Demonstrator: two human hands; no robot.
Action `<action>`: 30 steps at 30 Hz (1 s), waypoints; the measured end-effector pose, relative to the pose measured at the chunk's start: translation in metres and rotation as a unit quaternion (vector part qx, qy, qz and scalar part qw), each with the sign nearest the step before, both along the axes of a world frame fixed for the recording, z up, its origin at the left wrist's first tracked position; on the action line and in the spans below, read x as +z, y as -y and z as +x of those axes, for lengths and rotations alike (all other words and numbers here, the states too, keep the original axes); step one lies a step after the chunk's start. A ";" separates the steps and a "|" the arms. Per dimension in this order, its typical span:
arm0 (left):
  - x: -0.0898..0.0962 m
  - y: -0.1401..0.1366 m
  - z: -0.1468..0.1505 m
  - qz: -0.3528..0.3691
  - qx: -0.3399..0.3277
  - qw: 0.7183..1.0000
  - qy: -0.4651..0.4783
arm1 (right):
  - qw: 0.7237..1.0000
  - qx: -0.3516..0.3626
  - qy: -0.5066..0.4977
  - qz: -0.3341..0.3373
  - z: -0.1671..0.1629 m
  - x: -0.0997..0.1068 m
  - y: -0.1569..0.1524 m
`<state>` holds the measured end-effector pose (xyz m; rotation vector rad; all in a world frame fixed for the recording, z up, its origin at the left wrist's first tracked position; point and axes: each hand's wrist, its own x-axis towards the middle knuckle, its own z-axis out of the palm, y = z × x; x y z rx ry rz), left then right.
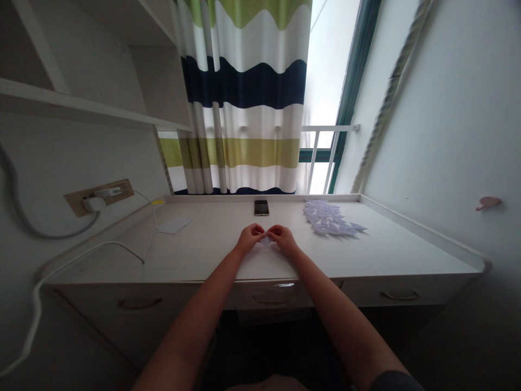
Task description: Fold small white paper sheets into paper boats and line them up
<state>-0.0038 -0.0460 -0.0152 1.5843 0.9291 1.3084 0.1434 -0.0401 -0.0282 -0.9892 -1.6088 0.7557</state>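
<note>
A small piece of white paper (266, 241) is pinched between my two hands, just above the desk's front middle. My left hand (249, 237) has its thumb and fingers closed on the paper's left side. On the right side, my right hand (284, 238) grips it the same way, and the fingertips of both hands nearly meet. Part of the paper is hidden by the fingers, so its exact shape is hard to make out. To the right lies a spread pile of folded white paper pieces (328, 218), several of them pointed. Flat white paper sheets (174, 225) rest at the left.
A phone (261, 208) lies on the white desk (220, 260) beyond my hands. A white cable (122, 244) runs over the desk's left side from near a wall socket (100, 196). A raised rim borders the desk's back and sides. Striped curtains (248, 81) hang behind.
</note>
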 end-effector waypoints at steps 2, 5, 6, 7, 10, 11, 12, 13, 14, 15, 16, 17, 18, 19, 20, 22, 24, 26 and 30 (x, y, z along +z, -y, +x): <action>0.001 -0.001 -0.001 0.008 0.024 1.000 0.007 | 1.000 0.012 -0.013 -0.007 0.000 0.001 0.001; 0.001 -0.001 -0.001 -0.001 0.040 0.999 0.031 | 0.998 0.030 -0.043 -0.022 0.001 0.002 0.001; 0.001 -0.001 -0.002 -0.013 0.032 0.999 0.039 | 0.998 0.030 -0.058 -0.026 0.001 0.003 0.001; 0.001 0.000 -0.001 -0.026 0.020 0.998 0.045 | 0.996 0.027 -0.074 -0.029 0.001 0.004 0.000; 0.000 0.000 -0.001 -0.057 -0.014 0.997 0.058 | 0.993 0.019 -0.114 -0.036 0.003 0.008 0.002; 0.001 0.000 -0.001 -0.059 -0.017 0.996 0.061 | 0.992 0.023 -0.121 -0.040 0.003 0.009 0.003; 0.001 0.001 -0.001 -0.057 -0.014 0.996 0.064 | 0.990 0.030 -0.126 -0.047 0.003 0.010 0.004; 0.002 0.001 -0.001 -0.054 -0.010 0.996 0.066 | 0.989 0.040 -0.131 -0.057 0.003 0.011 0.005; 0.002 0.002 -0.001 -0.051 -0.005 0.996 0.068 | 0.987 0.050 -0.137 -0.069 0.003 0.012 0.006; 0.003 0.002 -0.001 -0.048 -0.003 0.996 0.069 | 0.985 0.058 -0.143 -0.080 0.003 0.013 0.007; 0.004 0.003 -0.001 -0.046 -0.002 0.996 0.070 | 0.983 0.063 -0.149 -0.089 0.003 0.013 0.008; 0.005 0.003 -0.001 -0.046 -0.001 0.996 0.071 | 0.981 0.063 -0.155 -0.096 0.003 0.014 0.009; 0.005 0.004 -0.001 -0.047 -0.001 0.996 0.072 | 0.980 0.060 -0.159 -0.099 0.002 0.013 0.009; 0.006 0.004 -0.001 -0.048 -0.001 0.996 0.073 | 0.980 0.056 -0.162 -0.100 0.002 0.013 0.009; 0.006 0.005 -0.001 -0.049 -0.002 0.996 0.075 | 0.980 0.052 -0.163 -0.099 0.002 0.013 0.008; 0.006 0.005 -0.001 -0.053 -0.007 0.995 0.082 | 0.981 0.045 -0.165 -0.093 0.002 0.012 0.007; 0.005 0.004 -0.001 -0.057 -0.011 0.994 0.091 | 0.981 0.043 -0.166 -0.085 0.002 0.012 0.006; 0.005 0.003 -0.001 -0.061 -0.007 0.993 0.102 | 0.981 0.050 -0.169 -0.083 0.002 0.012 0.006; 0.004 0.002 -0.001 -0.061 0.013 0.991 0.115 | 0.977 0.076 -0.173 -0.102 0.003 0.012 0.007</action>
